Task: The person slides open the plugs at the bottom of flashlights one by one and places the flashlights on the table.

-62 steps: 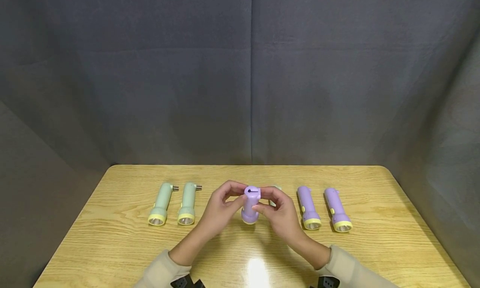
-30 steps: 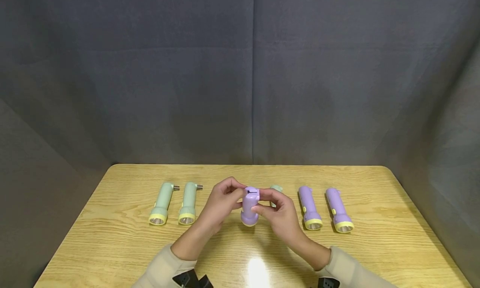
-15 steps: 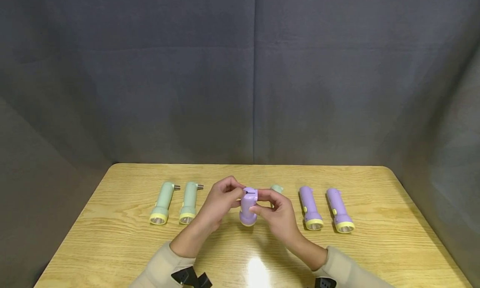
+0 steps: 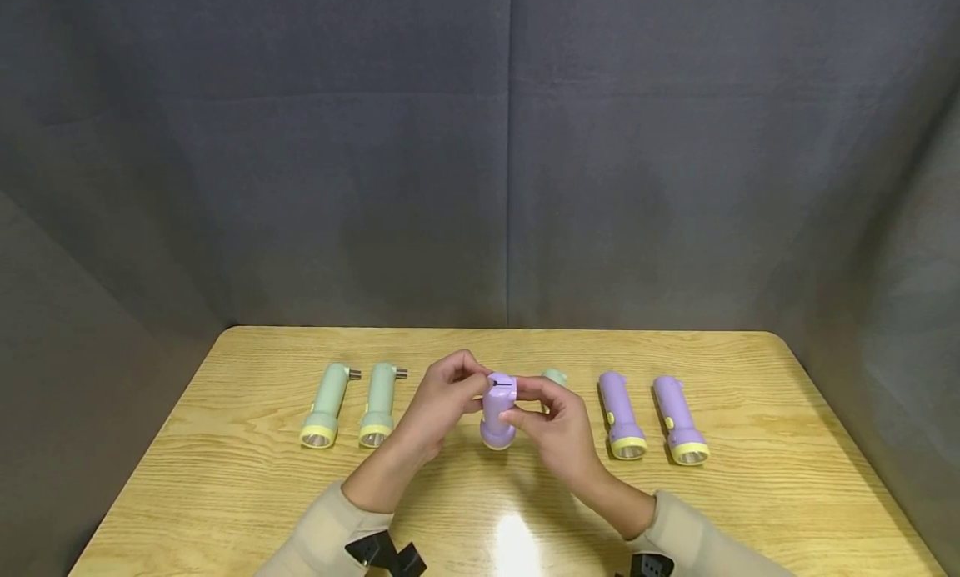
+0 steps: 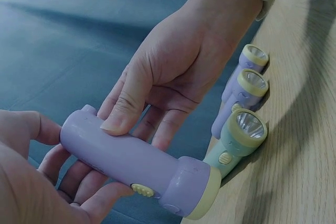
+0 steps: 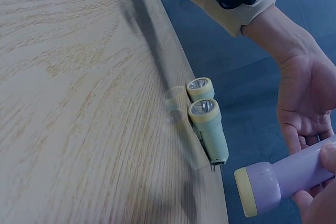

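Note:
A purple flashlight [image 4: 497,416] with a yellow lens ring is held above the table, tail end up and towards the head camera, showing a dark slot. My right hand [image 4: 558,423] grips its barrel, thumb in front and fingers behind. My left hand [image 4: 442,402] holds it from the other side, with a digit touching the tail end. In the left wrist view, the left hand's fingers [image 5: 100,200] curl along the barrel near the yellow switch [image 5: 143,190]. Behind the right hand, a green flashlight [image 4: 554,377] is mostly hidden.
Two green flashlights [image 4: 325,406] [image 4: 378,404] with metal prongs out lie at the left of the wooden table [image 4: 247,510]. Two purple flashlights [image 4: 619,414] [image 4: 677,418] lie at the right. A grey curtain [image 4: 480,185] hangs behind the table.
My left thumb has shifted from the barrel's side up to the tail end. The right hand keeps its hold, and the flashlight stays nearly in place.

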Demonstrator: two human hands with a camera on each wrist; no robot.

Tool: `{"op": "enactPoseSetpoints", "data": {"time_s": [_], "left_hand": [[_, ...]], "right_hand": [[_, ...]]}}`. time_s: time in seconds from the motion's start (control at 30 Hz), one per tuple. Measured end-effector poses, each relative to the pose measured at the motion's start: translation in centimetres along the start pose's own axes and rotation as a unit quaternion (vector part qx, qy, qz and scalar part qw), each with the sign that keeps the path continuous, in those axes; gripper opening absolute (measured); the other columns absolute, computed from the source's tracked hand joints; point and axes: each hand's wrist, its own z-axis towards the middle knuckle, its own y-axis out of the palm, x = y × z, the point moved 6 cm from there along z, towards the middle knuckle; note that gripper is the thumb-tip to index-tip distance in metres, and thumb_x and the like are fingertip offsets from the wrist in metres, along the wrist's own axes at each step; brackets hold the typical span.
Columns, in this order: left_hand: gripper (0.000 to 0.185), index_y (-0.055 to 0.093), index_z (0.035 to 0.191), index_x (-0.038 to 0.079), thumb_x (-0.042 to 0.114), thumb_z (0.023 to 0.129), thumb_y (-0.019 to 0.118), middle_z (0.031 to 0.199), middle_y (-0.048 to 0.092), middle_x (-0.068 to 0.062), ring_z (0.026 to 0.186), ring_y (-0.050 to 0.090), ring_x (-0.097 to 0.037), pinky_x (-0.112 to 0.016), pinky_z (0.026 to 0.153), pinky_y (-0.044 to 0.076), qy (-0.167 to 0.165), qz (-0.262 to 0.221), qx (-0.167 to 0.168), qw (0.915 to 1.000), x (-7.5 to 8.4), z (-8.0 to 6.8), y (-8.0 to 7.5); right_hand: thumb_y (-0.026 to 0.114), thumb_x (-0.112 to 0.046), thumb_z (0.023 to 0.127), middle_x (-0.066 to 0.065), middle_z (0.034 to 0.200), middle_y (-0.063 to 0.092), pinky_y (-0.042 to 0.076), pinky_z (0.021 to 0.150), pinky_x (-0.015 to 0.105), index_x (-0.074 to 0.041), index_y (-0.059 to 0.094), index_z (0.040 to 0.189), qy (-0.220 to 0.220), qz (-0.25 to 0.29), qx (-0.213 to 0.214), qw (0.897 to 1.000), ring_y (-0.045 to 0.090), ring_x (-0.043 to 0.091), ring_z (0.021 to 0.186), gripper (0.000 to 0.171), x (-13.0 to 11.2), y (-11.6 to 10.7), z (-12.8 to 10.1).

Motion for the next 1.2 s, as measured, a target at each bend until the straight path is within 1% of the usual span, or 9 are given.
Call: {"op": "enactPoseSetpoints", "data": {"time_s": [0.2, 0.33, 0.5, 0.8, 1.0, 1.2], "left_hand": [[0.006, 0.059, 0.084, 0.003, 0.003, 0.090, 0.058, 0.099, 0.064, -0.010, 0.092, 0.061, -0.022, -0.037, 0.082, 0.059, 0.005, 0.000, 0.003, 1.0000, -0.02, 0.07, 0.09], [0.007, 0.059, 0.084, 0.004, 0.003, 0.090, 0.058, 0.098, 0.064, -0.010, 0.091, 0.061, -0.021, -0.036, 0.081, 0.058, 0.004, 0.003, 0.003, 1.0000, 0.00, 0.14, 0.09], [0.007, 0.059, 0.083, 0.004, 0.002, 0.090, 0.058, 0.098, 0.064, -0.010, 0.091, 0.061, -0.021, -0.036, 0.081, 0.058, 0.004, -0.001, 0.002, 1.0000, 0.10, 0.16, 0.07], [0.008, 0.058, 0.083, 0.005, 0.002, 0.090, 0.059, 0.096, 0.062, -0.010, 0.091, 0.061, -0.021, -0.035, 0.080, 0.058, -0.001, -0.010, 0.003, 0.9999, 0.05, 0.16, 0.18], [0.008, 0.056, 0.084, 0.005, 0.004, 0.090, 0.062, 0.096, 0.060, -0.009, 0.091, 0.059, -0.021, -0.034, 0.080, 0.057, -0.005, 0.004, 0.009, 0.9999, -0.12, 0.16, 0.28], [0.009, 0.056, 0.084, 0.005, 0.004, 0.090, 0.063, 0.095, 0.060, -0.009, 0.090, 0.058, -0.021, -0.035, 0.081, 0.056, -0.003, 0.011, 0.012, 0.9999, -0.14, 0.23, 0.39]], "right_hand": [[0.078, 0.010, 0.082, 0.004, 0.106, 0.072, 0.061, 0.080, 0.028, 0.010, 0.069, 0.112, -0.006, 0.006, -0.001, 1.000, 0.066, 0.013, 0.099, 0.032, -0.05, 0.03, 0.07], [0.078, 0.011, 0.081, 0.005, 0.106, 0.072, 0.061, 0.080, 0.030, 0.010, 0.069, 0.111, -0.014, 0.009, -0.004, 1.000, 0.067, 0.013, 0.099, 0.031, -0.14, 0.07, 0.15], [0.079, 0.011, 0.081, 0.007, 0.106, 0.072, 0.061, 0.080, 0.030, 0.009, 0.070, 0.110, -0.007, 0.004, 0.000, 1.000, 0.067, 0.013, 0.099, 0.030, -0.10, 0.06, 0.17], [0.079, 0.010, 0.080, 0.006, 0.107, 0.072, 0.061, 0.081, 0.031, 0.009, 0.070, 0.109, -0.001, 0.003, 0.004, 1.000, 0.067, 0.013, 0.099, 0.030, -0.11, 0.15, 0.22], [0.079, 0.012, 0.079, 0.005, 0.106, 0.072, 0.061, 0.081, 0.032, 0.010, 0.070, 0.107, 0.005, 0.004, 0.008, 1.000, 0.067, 0.012, 0.099, 0.029, 0.13, 0.14, 0.24], [0.079, 0.013, 0.078, 0.006, 0.105, 0.072, 0.061, 0.080, 0.031, 0.011, 0.070, 0.107, 0.007, 0.004, 0.014, 1.000, 0.068, 0.012, 0.098, 0.030, 0.22, 0.11, 0.27]]}}
